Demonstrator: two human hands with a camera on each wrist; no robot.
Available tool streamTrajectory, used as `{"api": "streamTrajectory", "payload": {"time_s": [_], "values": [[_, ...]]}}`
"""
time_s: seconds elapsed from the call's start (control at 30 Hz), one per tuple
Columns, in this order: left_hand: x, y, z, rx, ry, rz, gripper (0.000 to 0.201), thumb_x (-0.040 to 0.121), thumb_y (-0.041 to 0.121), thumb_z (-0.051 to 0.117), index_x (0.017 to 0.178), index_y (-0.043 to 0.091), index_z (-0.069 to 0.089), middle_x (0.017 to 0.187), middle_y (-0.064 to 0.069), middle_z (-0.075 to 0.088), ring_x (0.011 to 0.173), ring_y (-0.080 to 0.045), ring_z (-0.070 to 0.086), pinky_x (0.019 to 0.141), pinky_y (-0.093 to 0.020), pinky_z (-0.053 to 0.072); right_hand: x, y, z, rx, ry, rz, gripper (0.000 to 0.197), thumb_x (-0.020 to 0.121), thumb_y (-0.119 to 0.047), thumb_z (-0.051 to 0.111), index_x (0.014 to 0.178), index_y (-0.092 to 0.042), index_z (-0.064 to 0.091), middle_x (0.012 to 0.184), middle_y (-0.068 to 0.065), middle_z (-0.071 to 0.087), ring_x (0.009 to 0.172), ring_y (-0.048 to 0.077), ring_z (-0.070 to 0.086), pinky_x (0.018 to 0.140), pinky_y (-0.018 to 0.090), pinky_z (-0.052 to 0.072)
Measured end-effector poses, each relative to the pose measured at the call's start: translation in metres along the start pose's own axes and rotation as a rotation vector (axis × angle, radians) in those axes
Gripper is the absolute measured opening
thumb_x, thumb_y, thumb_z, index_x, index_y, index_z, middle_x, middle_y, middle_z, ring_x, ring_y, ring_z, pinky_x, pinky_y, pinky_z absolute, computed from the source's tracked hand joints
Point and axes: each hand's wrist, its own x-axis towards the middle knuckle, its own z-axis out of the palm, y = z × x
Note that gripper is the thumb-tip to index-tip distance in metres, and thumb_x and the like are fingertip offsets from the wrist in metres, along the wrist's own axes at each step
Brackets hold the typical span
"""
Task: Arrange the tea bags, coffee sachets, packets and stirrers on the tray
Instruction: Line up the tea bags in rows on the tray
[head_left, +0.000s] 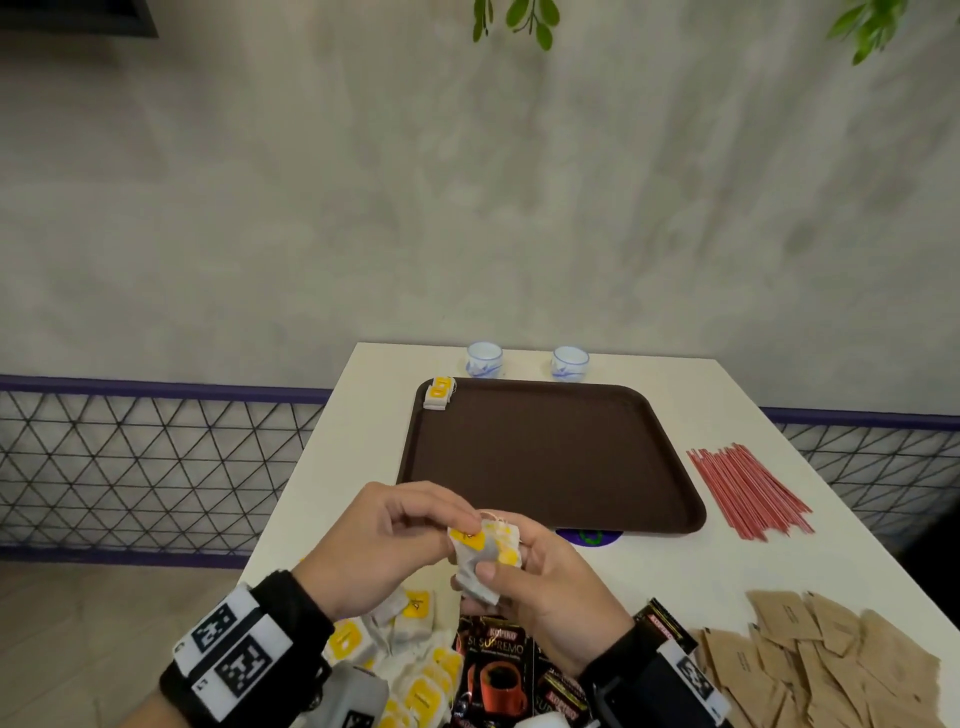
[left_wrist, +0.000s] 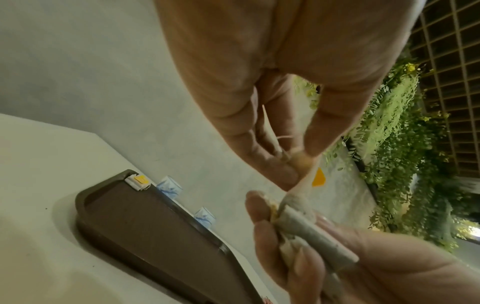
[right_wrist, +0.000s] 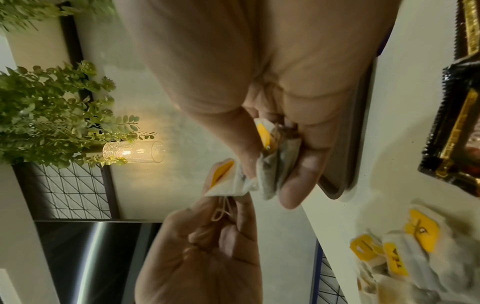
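Both hands meet above the table's near edge, in front of the brown tray (head_left: 550, 457). My right hand (head_left: 524, 566) grips a small stack of white tea bags (head_left: 480, 558) with yellow tags between thumb and fingers. My left hand (head_left: 457, 519) pinches the top tea bag (right_wrist: 228, 181) of that stack at its tag end, its string (right_wrist: 221, 209) looped by the fingers. One small stack of tea bags (head_left: 439, 392) lies in the tray's far left corner. Loose tea bags (head_left: 410, 654), black coffee sachets (head_left: 493, 670), brown packets (head_left: 831, 660) and red stirrers (head_left: 748, 488) lie on the table.
Two small white-and-blue cups (head_left: 484, 358) (head_left: 570, 362) stand behind the tray at the white table's (head_left: 810, 561) far edge. A grey wall and a mesh railing (head_left: 145, 467) lie beyond. The stirrers lie right of the tray, the packets at the near right.
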Motion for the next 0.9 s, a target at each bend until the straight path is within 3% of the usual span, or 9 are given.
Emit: {"api": "streamTrajectory", "payload": {"time_s": [0.2, 0.3, 0.4, 0.5, 0.6, 0.7, 0.77, 0.83, 0.9], "values": [[0.041, -0.005, -0.018, 0.128, 0.055, -0.085, 0.005, 0.073, 0.003, 0.077, 0.078, 0.005, 0.076, 0.089, -0.012, 0.072, 0.077, -0.012, 0.066, 0.071, -0.020, 0.051, 0.013, -0.009, -0.014, -0.040, 0.089, 0.019, 0.047, 0.081, -0.001, 0.067, 0.125, -0.009, 0.053, 0.105, 0.017, 0.066, 0.093, 0.030, 0.064, 0.072, 0.035, 0.056], [0.080, -0.020, -0.039, 0.345, 0.064, -0.133, 0.026, 0.073, -0.004, 0.076, 0.088, 0.016, 0.072, 0.084, -0.004, 0.070, 0.070, -0.008, 0.060, 0.068, -0.018, 0.049, 0.020, -0.018, -0.031, -0.089, 0.108, 0.049, 0.039, 0.090, 0.005, 0.059, 0.124, -0.012, 0.052, 0.102, 0.018, 0.069, 0.091, 0.028, 0.065, 0.074, 0.035, 0.056], [0.120, -0.040, -0.059, 0.460, 0.055, -0.218, 0.032, 0.069, -0.003, 0.079, 0.090, 0.019, 0.066, 0.110, 0.011, 0.062, 0.069, -0.008, 0.059, 0.065, -0.017, 0.050, 0.024, -0.023, -0.045, -0.126, 0.132, 0.030, 0.039, 0.089, 0.007, 0.060, 0.122, -0.012, 0.053, 0.104, 0.023, 0.069, 0.087, 0.028, 0.065, 0.072, 0.035, 0.056], [0.157, -0.063, -0.074, 0.631, -0.001, -0.249, 0.026, 0.069, 0.002, 0.080, 0.076, 0.022, 0.066, 0.109, 0.010, 0.062, 0.078, -0.010, 0.062, 0.070, -0.015, 0.051, 0.031, -0.024, -0.056, -0.162, 0.147, 0.025, 0.043, 0.084, 0.004, 0.066, 0.122, -0.013, 0.054, 0.101, 0.022, 0.070, 0.086, 0.029, 0.066, 0.072, 0.036, 0.057], [0.194, -0.087, -0.086, 0.749, -0.075, -0.316, 0.022, 0.073, 0.003, 0.078, 0.069, 0.021, 0.067, 0.103, 0.001, 0.070, 0.087, -0.014, 0.067, 0.083, -0.025, 0.053, 0.033, -0.025, -0.066, -0.230, 0.166, 0.037, 0.040, 0.087, 0.004, 0.063, 0.121, -0.016, 0.054, 0.100, 0.015, 0.073, 0.088, 0.026, 0.069, 0.075, 0.034, 0.058], [0.227, -0.110, -0.092, 0.856, -0.070, -0.357, 0.018, 0.077, 0.003, 0.073, 0.075, 0.020, 0.068, 0.090, -0.005, 0.071, 0.076, -0.010, 0.061, 0.066, -0.010, 0.046, 0.039, -0.029, -0.073, -0.264, 0.187, 0.090, 0.038, 0.089, -0.005, 0.064, 0.123, -0.019, 0.052, 0.098, 0.004, 0.075, 0.092, 0.017, 0.071, 0.085, 0.027, 0.056], [0.243, -0.124, -0.094, 0.915, -0.057, -0.366, 0.013, 0.079, 0.004, 0.070, 0.083, 0.017, 0.070, 0.084, -0.002, 0.064, 0.075, -0.009, 0.055, 0.057, -0.005, 0.037, 0.050, -0.022, -0.084, -0.213, 0.137, 0.217, 0.030, 0.093, -0.008, 0.059, 0.123, -0.012, 0.054, 0.076, 0.005, 0.076, 0.071, 0.014, 0.073, 0.069, 0.017, 0.055], [0.255, -0.136, -0.097, 0.953, -0.044, -0.368, 0.011, 0.081, 0.006, 0.070, 0.087, 0.015, 0.071, 0.080, 0.002, 0.059, 0.076, -0.009, 0.052, 0.056, -0.006, 0.033, 0.053, -0.016, -0.094, -0.167, 0.104, 0.242, 0.023, 0.095, -0.002, 0.050, 0.117, 0.001, 0.057, 0.057, 0.015, 0.068, 0.046, 0.019, 0.067, 0.048, 0.020, 0.052], [0.264, -0.147, -0.101, 0.967, -0.019, -0.367, 0.009, 0.081, 0.008, 0.071, 0.086, 0.015, 0.070, 0.078, 0.004, 0.057, 0.075, -0.009, 0.051, 0.057, -0.009, 0.033, 0.066, -0.017, -0.097, -0.080, 0.201, 0.213, 0.026, 0.090, 0.015, 0.046, 0.110, 0.002, 0.055, 0.058, 0.019, 0.068, 0.053, 0.021, 0.069, 0.054, 0.017, 0.053]]}}
